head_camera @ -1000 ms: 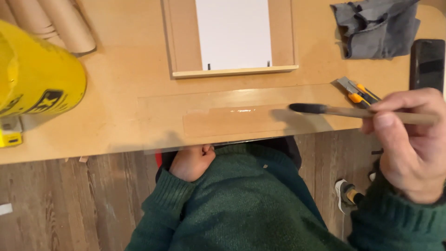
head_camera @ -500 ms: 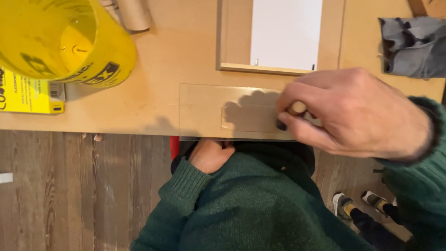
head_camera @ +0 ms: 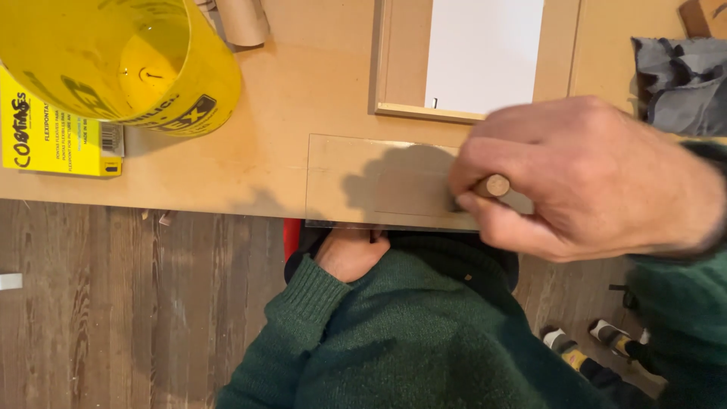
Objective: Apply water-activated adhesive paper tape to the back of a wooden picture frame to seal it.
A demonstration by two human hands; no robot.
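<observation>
My right hand (head_camera: pixel 583 178) is closed around a wooden-handled brush (head_camera: pixel 496 185); only the round end of the handle shows between thumb and fingers. The hand hovers over the right part of a clear rectangular sheet (head_camera: pixel 356 178) that lies flat on the wooden tabletop (head_camera: pixel 303 91) and reaches its front edge. My left hand (head_camera: pixel 350 252) is below the table edge, under the sheet, fingers curled against the table's underside; whether it holds anything is hidden. Both arms wear green knit sleeves.
A yellow bucket (head_camera: pixel 121 64) stands at the back left beside a flat yellow package (head_camera: pixel 53 129). A wooden frame with a white panel (head_camera: pixel 477 57) lies behind the sheet. Grey cloth (head_camera: pixel 678 83) is at the right, cardboard tubes (head_camera: pixel 238 19) at the back. Wood floor below.
My right hand swung the brush from the right side in over the clear sheet, turning the handle end toward me. The view shifted left and closer. The left hand stayed under the edge.
</observation>
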